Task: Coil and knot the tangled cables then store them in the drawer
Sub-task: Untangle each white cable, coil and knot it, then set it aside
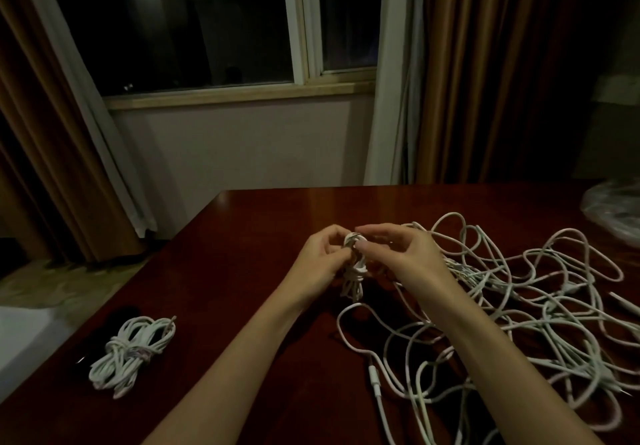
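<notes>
Nearby, knotted bundle [133, 354], tangled cables [540, 309], plastic bag [613, 212]

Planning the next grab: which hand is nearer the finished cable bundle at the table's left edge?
Left. The left hand grips the small coil at mid-table, right of the finished bundle; the right hand is farther right.

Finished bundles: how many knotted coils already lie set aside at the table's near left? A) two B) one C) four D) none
A: two knotted white coils lie together on the table at the near left, while both hands, left hand and right hand, work a third coil.
</notes>
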Available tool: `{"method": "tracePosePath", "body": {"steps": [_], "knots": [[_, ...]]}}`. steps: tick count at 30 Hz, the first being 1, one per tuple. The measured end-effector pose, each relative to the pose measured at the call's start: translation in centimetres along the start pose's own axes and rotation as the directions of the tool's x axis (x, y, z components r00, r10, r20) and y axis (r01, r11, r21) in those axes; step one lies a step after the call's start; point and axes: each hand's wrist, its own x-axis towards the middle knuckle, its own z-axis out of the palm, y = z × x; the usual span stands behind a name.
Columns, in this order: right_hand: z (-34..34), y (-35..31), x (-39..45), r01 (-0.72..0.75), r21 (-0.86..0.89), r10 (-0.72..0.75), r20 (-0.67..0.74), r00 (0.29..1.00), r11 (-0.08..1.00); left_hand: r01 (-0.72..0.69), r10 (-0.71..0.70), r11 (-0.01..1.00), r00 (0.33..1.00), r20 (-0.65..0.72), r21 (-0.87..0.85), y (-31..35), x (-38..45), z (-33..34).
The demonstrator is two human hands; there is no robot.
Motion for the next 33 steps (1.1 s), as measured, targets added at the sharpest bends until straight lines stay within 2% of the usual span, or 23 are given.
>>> {"method": "tracePosePath", "body": {"steps": [5,9,12,14,17,22,25,27,30,33], "knots": [[-0.5,0.1,0.1,0.025,-0.072,-0.027,-0.022,0.999,0.997,0.028,-0.021,0.996,0.997,0.078,-0.082,0.7,-0.4,0.0],[0.3,0.8,0.3,0.072,-0.145,-0.085,-0.089,0.992,0.987,-0.039,0.039,0.999,0.996,-0.079,0.005,0.1,-0.1,0.8],[0.8,1.2,0.5,0.112,-0.155,-0.134,-0.140,0.981,0.982,-0.067,0.075,0.996,0.987,-0.142,0.058,0.0,0.0,0.9],[0.6,1.2,0.5,0.135,-0.193,-0.172,-0.187,0.967,0.972,-0.032,0.033,0.999,0.993,-0.115,0.007,0.1,0.1,0.7],[0.1,1.1,0.4,0.158,-0.245,-0.218,-0.242,0.945,0.957,0.071,-0.071,0.986,0.997,0.002,-0.153,0.3,0.0,0.6],[-0.3,0.9,0.4,0.135,-0.216,-0.197,-0.302,0.933,0.967,0.100,-0.096,0.945,0.995,0.028,-0.311,0.6,0.1,0.9],[-0.3,0.7,0.4,0.096,-0.093,-0.119,-0.285,0.951,0.991,0.102,-0.109,0.872,0.994,0.014,-0.478,0.5,0.3,1.1],[-0.2,0.6,0.4,0.067,-0.018,-0.070,-0.271,0.960,0.998,0.091,-0.096,0.843,0.995,0.019,-0.530,0.7,0.2,1.1],[-0.2,0.3,0.5,0.038,0.045,-0.025,-0.254,0.967,0.998,0.062,-0.067,0.866,0.998,0.008,-0.497,0.8,0.1,1.2],[-0.5,0.1,0.4,0.037,0.063,-0.017,-0.300,0.954,0.997,0.012,-0.014,0.943,1.000,-0.003,-0.332,0.8,-0.1,0.7]]}}
